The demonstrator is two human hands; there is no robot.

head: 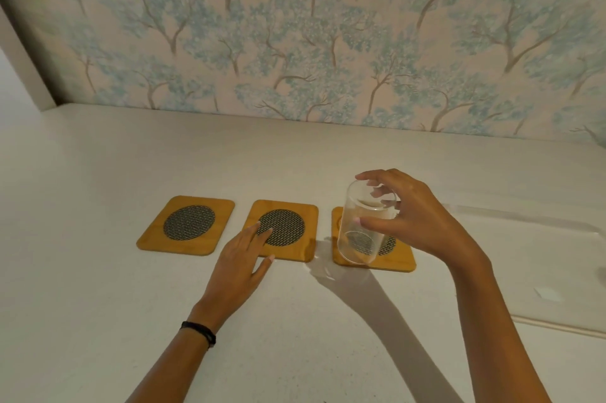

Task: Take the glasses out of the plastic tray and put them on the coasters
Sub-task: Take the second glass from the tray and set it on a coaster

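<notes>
Three wooden coasters with dark mesh centres lie in a row on the white counter: left coaster [187, 225], middle coaster [285, 229], right coaster [403, 260]. My right hand [413, 215] grips a clear glass [357, 225] near its top and holds it tilted over the right coaster, with its bottom at or just above the mesh. My left hand [246, 255] rests flat, fingers spread, on the near left part of the middle coaster. The clear plastic tray [537, 222] lies at the right, faint and partly cut off by the frame edge.
The white counter [98, 271] runs back to a wall [295, 42] papered with blue trees. A white side panel [19, 74] stands at the far left. A black band circles my left wrist [200, 332].
</notes>
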